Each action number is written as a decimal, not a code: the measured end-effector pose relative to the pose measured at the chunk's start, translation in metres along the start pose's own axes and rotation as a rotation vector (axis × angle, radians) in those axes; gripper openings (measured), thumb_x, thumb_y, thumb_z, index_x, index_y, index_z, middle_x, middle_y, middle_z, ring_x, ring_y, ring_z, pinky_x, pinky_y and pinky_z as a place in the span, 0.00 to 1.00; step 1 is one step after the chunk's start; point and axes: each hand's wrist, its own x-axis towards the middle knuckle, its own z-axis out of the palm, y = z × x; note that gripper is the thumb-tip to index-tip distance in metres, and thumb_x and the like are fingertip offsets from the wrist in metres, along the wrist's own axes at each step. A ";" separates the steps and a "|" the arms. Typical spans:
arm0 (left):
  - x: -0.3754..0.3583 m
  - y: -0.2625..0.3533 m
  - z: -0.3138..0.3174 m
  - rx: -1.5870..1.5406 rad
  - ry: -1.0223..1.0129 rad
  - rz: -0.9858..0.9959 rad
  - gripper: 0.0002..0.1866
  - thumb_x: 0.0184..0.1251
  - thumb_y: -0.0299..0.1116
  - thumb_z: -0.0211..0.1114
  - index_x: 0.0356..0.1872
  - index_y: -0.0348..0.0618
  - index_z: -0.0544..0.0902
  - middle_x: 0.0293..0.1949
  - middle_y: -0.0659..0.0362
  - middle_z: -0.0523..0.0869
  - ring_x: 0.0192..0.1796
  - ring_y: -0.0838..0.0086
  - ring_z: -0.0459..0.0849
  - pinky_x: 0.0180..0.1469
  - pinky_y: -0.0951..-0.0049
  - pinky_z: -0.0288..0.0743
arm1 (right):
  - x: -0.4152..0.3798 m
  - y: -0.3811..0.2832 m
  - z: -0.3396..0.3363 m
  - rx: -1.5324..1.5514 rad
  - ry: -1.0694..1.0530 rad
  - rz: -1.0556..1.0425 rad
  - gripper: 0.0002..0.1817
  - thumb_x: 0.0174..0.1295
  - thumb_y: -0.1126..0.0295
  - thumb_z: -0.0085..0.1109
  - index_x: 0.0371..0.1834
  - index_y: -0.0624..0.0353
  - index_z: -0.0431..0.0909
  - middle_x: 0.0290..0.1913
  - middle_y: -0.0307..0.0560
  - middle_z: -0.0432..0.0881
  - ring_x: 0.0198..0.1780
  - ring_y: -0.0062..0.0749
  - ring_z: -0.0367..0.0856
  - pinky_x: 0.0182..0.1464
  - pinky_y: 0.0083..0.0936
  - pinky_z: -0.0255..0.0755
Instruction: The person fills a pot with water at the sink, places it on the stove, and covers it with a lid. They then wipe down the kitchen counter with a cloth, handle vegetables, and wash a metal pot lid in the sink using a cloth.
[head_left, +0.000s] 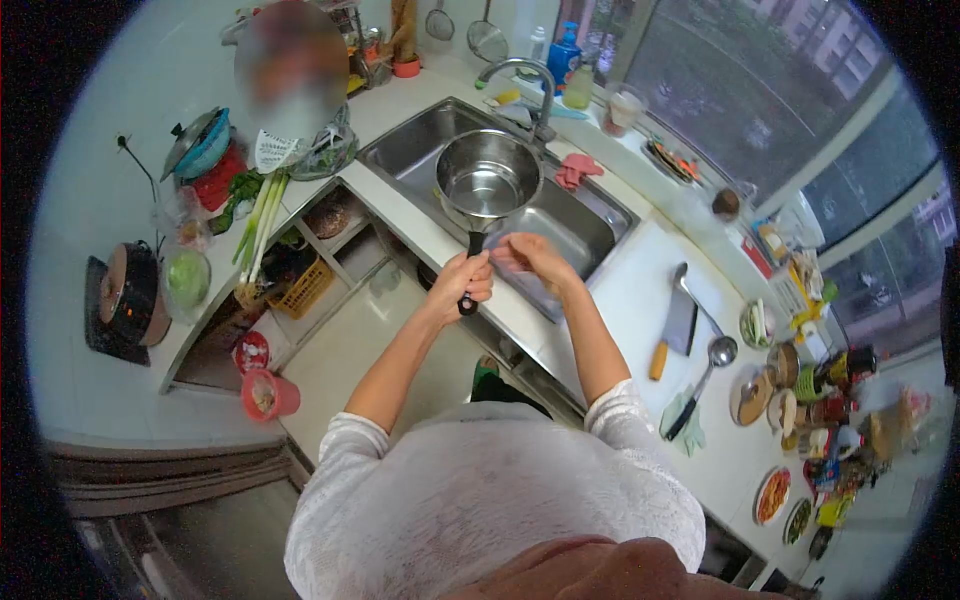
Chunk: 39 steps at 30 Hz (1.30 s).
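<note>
A steel saucepan (487, 178) with a black handle is held over the left basin of the sink (590, 235), under the curved tap (522, 72). It looks empty. My left hand (465, 280) is shut on the end of the pan's handle. My right hand (530, 258) is just to its right, at the sink's front edge, fingers closed on a thin see-through plastic bag (532, 288) that hangs below it.
On the white counter to the right lie a cleaver (680, 325), a ladle (712, 365), small dishes and sauce bottles (830, 385). A pink cloth (577, 170) lies by the sink. Left counter: spring onions (260, 215), a dark pot (130, 295). A red bucket (268, 395) stands on the floor.
</note>
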 end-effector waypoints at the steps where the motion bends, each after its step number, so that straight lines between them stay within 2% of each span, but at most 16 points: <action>1: 0.011 0.007 -0.008 -0.017 0.020 0.016 0.09 0.69 0.34 0.51 0.29 0.46 0.65 0.19 0.68 0.65 0.15 0.89 0.58 0.15 0.85 0.52 | 0.022 0.003 -0.015 -0.063 0.087 0.009 0.20 0.64 0.54 0.49 0.47 0.59 0.74 0.44 0.44 0.80 0.42 0.23 0.77 0.43 0.24 0.70; 3: 0.039 0.026 -0.026 -0.023 0.055 0.036 0.13 0.69 0.34 0.52 0.24 0.47 0.64 0.16 0.69 0.64 0.14 0.89 0.58 0.15 0.84 0.51 | 0.086 0.009 -0.057 -0.135 0.160 0.003 0.19 0.62 0.55 0.51 0.46 0.60 0.74 0.44 0.44 0.79 0.42 0.23 0.77 0.44 0.23 0.71; 5: 0.062 0.043 -0.037 -0.035 0.049 0.024 0.13 0.69 0.35 0.53 0.23 0.47 0.64 0.16 0.69 0.64 0.14 0.89 0.58 0.15 0.84 0.51 | 0.159 0.037 -0.103 -0.513 0.548 -0.224 0.21 0.56 0.59 0.57 0.44 0.65 0.73 0.41 0.55 0.81 0.44 0.41 0.79 0.47 0.38 0.69; 9: 0.100 0.079 -0.053 -0.076 0.092 -0.006 0.14 0.67 0.33 0.54 0.22 0.48 0.62 0.16 0.69 0.64 0.15 0.88 0.59 0.16 0.84 0.52 | 0.217 0.001 -0.129 -0.863 0.698 -0.331 0.22 0.52 0.61 0.60 0.41 0.70 0.72 0.40 0.61 0.79 0.45 0.54 0.76 0.48 0.39 0.68; 11: 0.116 0.091 -0.055 -0.111 0.106 -0.023 0.14 0.66 0.31 0.55 0.23 0.48 0.61 0.17 0.68 0.63 0.16 0.88 0.59 0.16 0.85 0.53 | 0.257 0.015 -0.157 -1.301 0.835 -0.477 0.22 0.51 0.60 0.61 0.37 0.73 0.73 0.40 0.66 0.78 0.47 0.58 0.74 0.50 0.40 0.67; 12: 0.122 0.097 -0.056 -0.117 0.111 -0.026 0.14 0.66 0.31 0.55 0.23 0.48 0.61 0.17 0.68 0.63 0.16 0.88 0.59 0.16 0.85 0.53 | 0.262 0.011 -0.159 -1.302 0.829 -0.471 0.22 0.51 0.60 0.61 0.37 0.73 0.73 0.40 0.66 0.78 0.47 0.58 0.74 0.50 0.40 0.67; 14: 0.136 0.107 -0.059 -0.147 0.113 -0.028 0.13 0.66 0.33 0.56 0.24 0.47 0.63 0.17 0.69 0.65 0.15 0.89 0.60 0.16 0.84 0.52 | 0.262 -0.007 -0.157 -1.281 0.610 -0.206 0.22 0.52 0.59 0.60 0.32 0.74 0.76 0.41 0.68 0.76 0.49 0.57 0.73 0.51 0.41 0.66; 16: 0.151 0.118 -0.067 -0.127 0.101 -0.048 0.12 0.66 0.33 0.55 0.24 0.47 0.64 0.17 0.69 0.65 0.15 0.89 0.60 0.16 0.84 0.52 | 0.265 -0.012 -0.159 -1.408 0.575 -0.304 0.20 0.55 0.60 0.56 0.31 0.72 0.77 0.42 0.69 0.76 0.47 0.57 0.75 0.48 0.42 0.68; 18: 0.158 0.124 -0.081 -0.108 0.098 -0.099 0.12 0.67 0.33 0.55 0.25 0.47 0.64 0.18 0.69 0.65 0.15 0.89 0.60 0.16 0.84 0.52 | 0.268 -0.010 -0.155 -1.312 0.512 -0.121 0.13 0.53 0.67 0.53 0.32 0.70 0.76 0.35 0.69 0.77 0.39 0.61 0.76 0.44 0.45 0.70; 20: 0.177 0.135 -0.093 -0.090 0.018 -0.118 0.12 0.66 0.33 0.55 0.25 0.47 0.64 0.18 0.70 0.64 0.15 0.88 0.60 0.17 0.84 0.52 | 0.268 -0.007 -0.141 -1.308 0.610 -0.222 0.12 0.53 0.68 0.51 0.28 0.68 0.77 0.32 0.67 0.77 0.37 0.61 0.77 0.41 0.46 0.72; 27: 0.199 0.158 -0.113 -0.073 -0.007 -0.241 0.13 0.67 0.32 0.54 0.21 0.48 0.65 0.16 0.70 0.63 0.14 0.88 0.60 0.16 0.84 0.52 | 0.266 -0.020 -0.106 -1.221 0.803 0.020 0.15 0.51 0.66 0.53 0.30 0.70 0.77 0.37 0.67 0.78 0.40 0.58 0.79 0.43 0.45 0.73; 33: 0.207 0.171 -0.127 -0.164 -0.126 -0.273 0.11 0.65 0.29 0.54 0.26 0.47 0.61 0.19 0.67 0.66 0.16 0.87 0.61 0.16 0.84 0.55 | 0.270 -0.016 -0.096 -1.314 0.780 0.026 0.15 0.49 0.66 0.54 0.32 0.71 0.77 0.37 0.68 0.78 0.40 0.58 0.79 0.44 0.44 0.73; 35: 0.206 0.175 -0.124 -0.079 -0.084 -0.261 0.14 0.67 0.32 0.53 0.21 0.47 0.65 0.14 0.70 0.63 0.13 0.88 0.59 0.15 0.83 0.51 | 0.273 -0.021 -0.100 -1.276 0.628 0.279 0.22 0.51 0.59 0.59 0.43 0.65 0.74 0.46 0.64 0.76 0.47 0.53 0.77 0.50 0.39 0.72; 36: 0.207 0.175 -0.127 -0.081 -0.086 -0.262 0.14 0.67 0.32 0.53 0.21 0.47 0.65 0.14 0.70 0.63 0.13 0.88 0.59 0.15 0.83 0.51 | 0.273 -0.018 -0.100 -1.277 0.629 0.282 0.22 0.51 0.59 0.59 0.43 0.65 0.74 0.46 0.64 0.76 0.47 0.53 0.77 0.50 0.39 0.72; 38: 0.210 0.174 -0.134 -0.106 -0.135 -0.267 0.13 0.67 0.32 0.53 0.21 0.47 0.65 0.14 0.70 0.63 0.14 0.88 0.59 0.15 0.83 0.50 | 0.274 -0.013 -0.098 -1.261 0.786 0.125 0.15 0.49 0.66 0.54 0.31 0.71 0.77 0.39 0.69 0.77 0.40 0.59 0.79 0.44 0.44 0.73; 39: 0.211 0.175 -0.136 -0.107 -0.138 -0.266 0.13 0.67 0.32 0.53 0.21 0.47 0.65 0.14 0.70 0.63 0.14 0.88 0.59 0.15 0.83 0.50 | 0.275 -0.009 -0.100 -1.263 0.789 0.124 0.15 0.49 0.66 0.54 0.31 0.71 0.77 0.39 0.69 0.77 0.40 0.59 0.79 0.44 0.44 0.73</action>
